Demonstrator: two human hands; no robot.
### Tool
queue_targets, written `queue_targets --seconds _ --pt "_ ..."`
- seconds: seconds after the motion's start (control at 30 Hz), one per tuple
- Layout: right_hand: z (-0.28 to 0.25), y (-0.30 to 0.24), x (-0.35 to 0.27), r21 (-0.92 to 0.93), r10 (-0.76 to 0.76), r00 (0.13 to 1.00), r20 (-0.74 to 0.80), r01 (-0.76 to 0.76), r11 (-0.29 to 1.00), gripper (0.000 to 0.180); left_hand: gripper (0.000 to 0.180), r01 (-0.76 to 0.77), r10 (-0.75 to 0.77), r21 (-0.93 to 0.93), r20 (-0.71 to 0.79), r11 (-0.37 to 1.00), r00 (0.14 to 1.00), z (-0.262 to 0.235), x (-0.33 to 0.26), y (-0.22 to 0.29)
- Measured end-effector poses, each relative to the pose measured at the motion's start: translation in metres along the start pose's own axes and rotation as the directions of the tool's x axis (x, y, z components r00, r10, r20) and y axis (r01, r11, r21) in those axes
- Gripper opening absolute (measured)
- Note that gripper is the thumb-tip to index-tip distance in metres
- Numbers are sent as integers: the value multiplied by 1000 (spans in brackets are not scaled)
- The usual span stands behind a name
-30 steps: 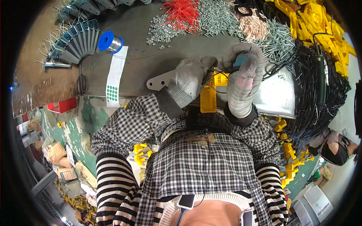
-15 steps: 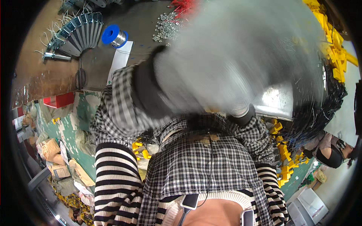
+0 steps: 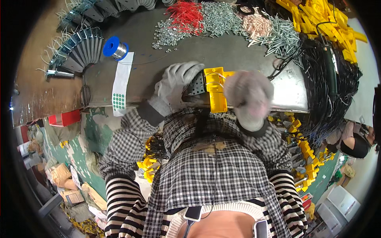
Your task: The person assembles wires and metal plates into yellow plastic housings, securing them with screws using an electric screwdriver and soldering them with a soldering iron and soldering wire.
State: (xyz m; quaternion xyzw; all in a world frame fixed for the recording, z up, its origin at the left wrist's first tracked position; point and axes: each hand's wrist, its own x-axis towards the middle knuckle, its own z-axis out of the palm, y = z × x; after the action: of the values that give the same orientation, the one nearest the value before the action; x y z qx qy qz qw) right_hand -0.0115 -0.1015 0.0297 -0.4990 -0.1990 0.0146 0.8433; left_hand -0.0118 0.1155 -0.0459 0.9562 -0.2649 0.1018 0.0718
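My left hand (image 3: 176, 85), in a grey glove, is closed round a dark perforated metal part (image 3: 196, 86) at the table's front edge. A yellow plastic housing (image 3: 217, 96) adjoins that part on its right, with its hollow side up and thin pale wires in its upper half. My right hand (image 3: 250, 97), also gloved, is just right of the housing. Motion smears its fingers, so what they hold or touch cannot be made out.
Beyond my hands lie piles of small metal nuts (image 3: 168, 35), red wires (image 3: 185, 16) and screws (image 3: 222, 19). A blue solder spool (image 3: 115, 48) and a white sticker strip (image 3: 123, 81) are at left. Black cables (image 3: 317, 79) and yellow housings (image 3: 329, 23) heap up at right.
The large blur of my gloved left arm over the table has drawn back toward me. My left hand is now at the metal part, and the yellow housing and the piles behind have come into sight.
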Motion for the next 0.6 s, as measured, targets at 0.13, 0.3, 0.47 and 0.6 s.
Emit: queue_targets --seconds 0.13,0.3,0.47,0.6 --pt "-4 12 -4 23 83 997 8 -83 996 30 67 100 -104 -207 -11 973 994 -14 5 16" --pt "-17 13 6 -2 199 946 256 -205 979 27 80 110 -109 -159 17 981 994 -10 -1 13" --pt "-25 22 4 -122 211 863 459 -174 977 19 87 91 -93 -163 -4 982 996 -7 -4 8" --pt "-2 29 0 -403 -153 934 323 282 871 16 85 127 -129 -167 -1 978 992 -15 -3 15"
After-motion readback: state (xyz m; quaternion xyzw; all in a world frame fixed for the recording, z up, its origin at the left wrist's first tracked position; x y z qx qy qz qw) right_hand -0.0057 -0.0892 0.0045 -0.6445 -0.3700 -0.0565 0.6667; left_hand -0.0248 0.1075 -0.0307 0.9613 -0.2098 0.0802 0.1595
